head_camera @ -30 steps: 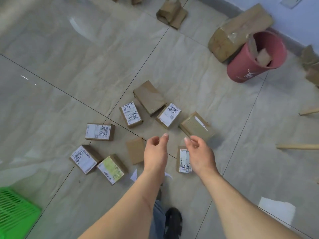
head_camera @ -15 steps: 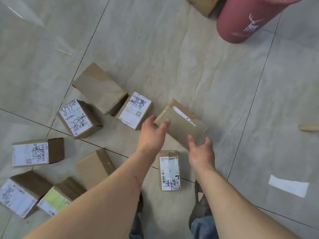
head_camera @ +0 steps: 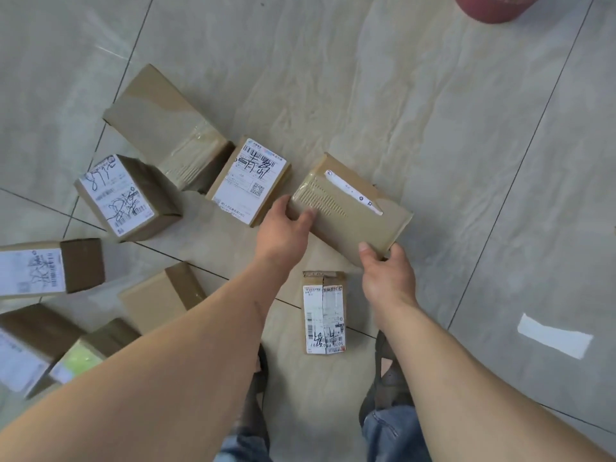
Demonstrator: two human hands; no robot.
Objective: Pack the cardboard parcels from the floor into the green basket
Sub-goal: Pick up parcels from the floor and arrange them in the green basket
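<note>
Centrally, both hands clamped the taped brown cardboard parcel: left hand on its near-left end, right hand on its near-right corner, long axis running far-left to near-right.

Glossy grey-beige floor tiles with dark grout lines run across the whole room. At the top right edge sits the rounded bottom of a dark pink plastic bin, mostly cut off. Well below the bin, towards the right, a white rectangular patch lies flat on a tile.
</note>
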